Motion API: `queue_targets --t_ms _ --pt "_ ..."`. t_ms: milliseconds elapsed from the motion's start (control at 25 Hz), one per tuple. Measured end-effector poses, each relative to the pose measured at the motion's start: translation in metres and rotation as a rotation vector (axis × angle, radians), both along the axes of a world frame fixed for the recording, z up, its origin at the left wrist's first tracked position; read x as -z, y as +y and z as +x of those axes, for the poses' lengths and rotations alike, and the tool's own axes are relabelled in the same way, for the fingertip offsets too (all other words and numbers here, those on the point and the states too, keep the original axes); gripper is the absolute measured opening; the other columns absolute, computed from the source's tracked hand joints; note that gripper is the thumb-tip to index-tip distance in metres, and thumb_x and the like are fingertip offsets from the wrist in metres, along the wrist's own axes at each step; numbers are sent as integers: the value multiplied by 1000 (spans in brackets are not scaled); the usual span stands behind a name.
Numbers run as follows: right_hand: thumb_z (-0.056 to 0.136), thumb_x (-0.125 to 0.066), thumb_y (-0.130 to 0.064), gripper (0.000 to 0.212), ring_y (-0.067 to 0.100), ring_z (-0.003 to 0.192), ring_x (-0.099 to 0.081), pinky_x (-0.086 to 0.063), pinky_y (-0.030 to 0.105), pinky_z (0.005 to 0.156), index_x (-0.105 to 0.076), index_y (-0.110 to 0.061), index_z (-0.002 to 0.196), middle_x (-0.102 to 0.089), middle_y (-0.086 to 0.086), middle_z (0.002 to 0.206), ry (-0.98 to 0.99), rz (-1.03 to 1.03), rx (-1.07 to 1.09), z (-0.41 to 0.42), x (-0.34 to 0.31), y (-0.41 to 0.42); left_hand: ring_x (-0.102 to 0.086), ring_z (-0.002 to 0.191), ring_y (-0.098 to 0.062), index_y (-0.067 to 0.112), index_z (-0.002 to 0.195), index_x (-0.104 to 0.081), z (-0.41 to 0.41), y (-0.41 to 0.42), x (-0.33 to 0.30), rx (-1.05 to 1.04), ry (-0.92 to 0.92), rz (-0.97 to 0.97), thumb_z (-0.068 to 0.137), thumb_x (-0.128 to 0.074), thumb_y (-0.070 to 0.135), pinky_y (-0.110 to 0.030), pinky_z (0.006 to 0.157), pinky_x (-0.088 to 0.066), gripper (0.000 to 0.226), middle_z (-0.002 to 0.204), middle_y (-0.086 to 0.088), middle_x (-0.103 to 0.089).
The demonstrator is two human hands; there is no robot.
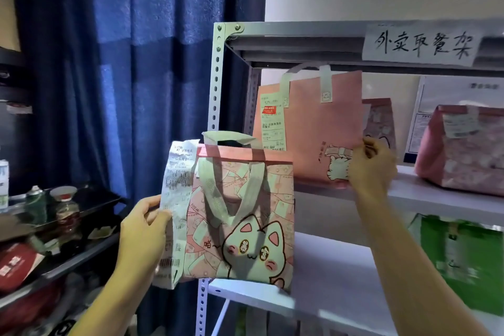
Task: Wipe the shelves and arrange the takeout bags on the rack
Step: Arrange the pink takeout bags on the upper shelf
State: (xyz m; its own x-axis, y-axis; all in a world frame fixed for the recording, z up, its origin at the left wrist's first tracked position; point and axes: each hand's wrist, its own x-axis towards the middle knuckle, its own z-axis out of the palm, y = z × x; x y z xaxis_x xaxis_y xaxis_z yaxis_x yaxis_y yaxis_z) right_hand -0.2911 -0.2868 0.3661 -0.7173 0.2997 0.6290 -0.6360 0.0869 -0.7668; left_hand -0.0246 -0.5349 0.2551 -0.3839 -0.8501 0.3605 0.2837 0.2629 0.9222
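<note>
Cat bag (240,215) hangs in my left hand (141,229), gripped by its receipt edge, off the shelf's (436,194) left end. My right hand (372,163) pinches the pink bag (313,123) standing on that shelf, nearer the open spot.

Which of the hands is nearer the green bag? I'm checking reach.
Right. The right hand grips the plain pink bag above the green bag; the left hand is far left.

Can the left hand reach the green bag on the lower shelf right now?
Probably not yet. The left hand is busy holding the cat bag by its side, and the green bag sits far off to the right, beyond the right arm.
</note>
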Motion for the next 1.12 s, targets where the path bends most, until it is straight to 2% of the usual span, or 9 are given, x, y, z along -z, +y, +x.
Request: queue_targets --t_ms 80,160,400,560,640,760,840,1000,1120 --pt "98 -57 -13 25 18 92 -66 -55 26 78 -70 -11 118 -72 5 107 -13 -1 53 5 3 21 -75 69 -10 24 100 -68 4 0 -4 -5 9 0 92 -56 0 -25 54 -55 28 81 9 -78" --pt "97 -57 -12 24 18 92 -65 -55 33 85 -70 -12 118 -73 9 112 -35 -12 117 6 5 43 -74 67 -9 26 99 -68 5 -1 -6 -17 29 17 92 -56 2 -27 55 -55 28 80 12 -78" --pt "96 -59 -14 26 18 89 -63 -50 30 80 -71 -13 118 -69 4 101 -52 -47 205 -2 12 103 -73 65 -5 24 98 -68 -11 -1 -28 -15 86 10 88 -54 0 -20 49 -53 29 77 13 -77" --pt "94 -59 -15 24 24 91 -68 -59 46 85 -71 -21 113 -73 4 104 -61 -64 229 -23 18 140 -73 66 -4 28 92 -66 -37 9 -55 -5 112 -45 87 -53 1 -18 47 -52 30 76 16 -76" --pt "93 -61 -21 19 26 88 -71 -60 49 81 -70 -27 109 -73 3 102 -69 -95 217 -35 20 157 -74 70 -9 27 93 -65 -55 15 -74 -10 101 -73 88 -53 3 -25 51 -56 27 78 8 -76" --pt "88 -57 -38 25 31 94 -71 -59 53 83 -67 -28 109 -73 6 106 -78 -120 161 -58 22 179 -73 85 -20 21 103 -65 -84 25 -99 -15 68 -95 90 -51 6 -41 70 -62 24 93 1 -74" --pt "85 -55 -40 30 31 96 -69 -58 51 85 -66 -28 111 -72 8 110 -77 -117 129 -79 27 192 -71 90 -23 19 106 -64 -103 29 -109 -8 60 -100 89 -49 6 -46 77 -61 26 98 -3 -73" --pt "78 -55 -36 35 27 93 -68 -57 43 84 -68 -27 109 -73 8 109 -71 -143 135 -86 17 198 -68 92 -25 15 111 -64 -131 27 -126 -22 60 -100 87 -44 4 -47 80 -61 33 107 -9 -71" --pt "79 -55 -34 36 23 89 -67 -50 30 76 -68 -23 111 -71 4 103 -70 -135 118 -89 12 198 -65 85 -22 14 111 -62 -147 21 -136 -65 93 -93 87 -43 3 -40 67 -57 33 105 -11 -70"
